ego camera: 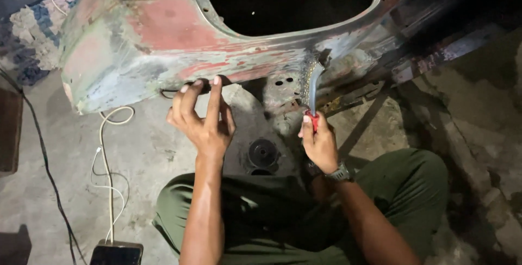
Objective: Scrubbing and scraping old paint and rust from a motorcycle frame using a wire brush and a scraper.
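An old metal body panel with worn red, green and grey paint lies tilted across the top of the head view. My left hand rests its fingertips on the panel's lower edge, fingers spread. My right hand, with a wristwatch on the wrist, grips the red handle of a wire brush. The brush's bristles press against the panel's lower edge just right of my left hand.
White cables run over the concrete floor at the left to a dark phone at the bottom. A black cable runs beside them. A round black part sits on the floor between my hands. My knees in green trousers fill the bottom.
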